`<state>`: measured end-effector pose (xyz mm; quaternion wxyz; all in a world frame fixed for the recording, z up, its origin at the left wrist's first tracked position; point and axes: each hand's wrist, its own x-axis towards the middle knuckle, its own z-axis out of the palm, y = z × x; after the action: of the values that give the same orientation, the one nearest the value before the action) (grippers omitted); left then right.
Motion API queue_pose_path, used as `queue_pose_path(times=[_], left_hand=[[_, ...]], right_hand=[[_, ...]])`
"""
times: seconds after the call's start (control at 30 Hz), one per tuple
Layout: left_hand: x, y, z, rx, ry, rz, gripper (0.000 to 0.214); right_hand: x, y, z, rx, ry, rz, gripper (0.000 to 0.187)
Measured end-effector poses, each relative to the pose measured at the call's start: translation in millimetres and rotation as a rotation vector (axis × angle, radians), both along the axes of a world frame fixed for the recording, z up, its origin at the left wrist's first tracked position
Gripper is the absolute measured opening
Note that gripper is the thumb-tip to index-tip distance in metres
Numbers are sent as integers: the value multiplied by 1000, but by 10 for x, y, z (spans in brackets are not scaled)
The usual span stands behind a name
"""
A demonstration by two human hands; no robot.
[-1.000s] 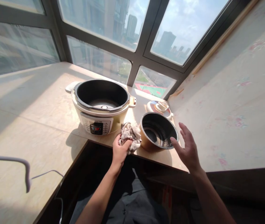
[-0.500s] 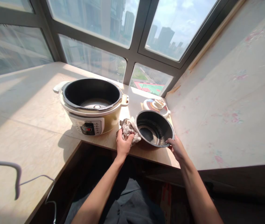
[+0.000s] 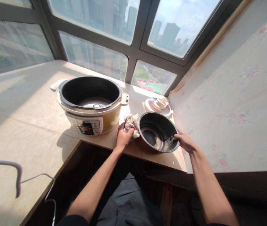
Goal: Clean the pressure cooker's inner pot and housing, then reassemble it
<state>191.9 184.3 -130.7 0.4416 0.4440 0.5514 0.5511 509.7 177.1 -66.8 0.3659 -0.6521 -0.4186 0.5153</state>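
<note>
A black inner pot, tilted with its mouth toward me, is held at its right rim by my right hand, thumb inside and fingers outside. White markings show on its inner wall. My left hand is closed round a crumpled, pale patterned cloth, which sits against the pot's left outer side. To the left stands an electric pressure cooker, lidless, with a dark interior and a control panel on its front. Behind the pot lies the cooker's lid, its handle upward.
The pale stone sill ends at a front edge over a dark gap. A grey cord hangs at the lower left. Framed windows rise behind, and a floral-papered wall bounds the right side.
The pot has turned and shifted slightly right, bringing its inner markings into sight. My right hand moved right with it. My left hand still grips the cloth beside the pot.
</note>
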Motion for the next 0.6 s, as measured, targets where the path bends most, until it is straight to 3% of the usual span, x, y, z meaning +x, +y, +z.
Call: queue_pose_path(times=[0.3,0.47,0.6], left_hand=[[-4,20,-135,-9,84,-72,36],[22,-101,-192,-23,46,-183,35],[59,-173,-200,-2,12,-171,38]], right_hand=[[146,502,45,-54,-172,110,54],[150,857,70,-116,-493,150,63],[160,994,17,24,-681,214,64]])
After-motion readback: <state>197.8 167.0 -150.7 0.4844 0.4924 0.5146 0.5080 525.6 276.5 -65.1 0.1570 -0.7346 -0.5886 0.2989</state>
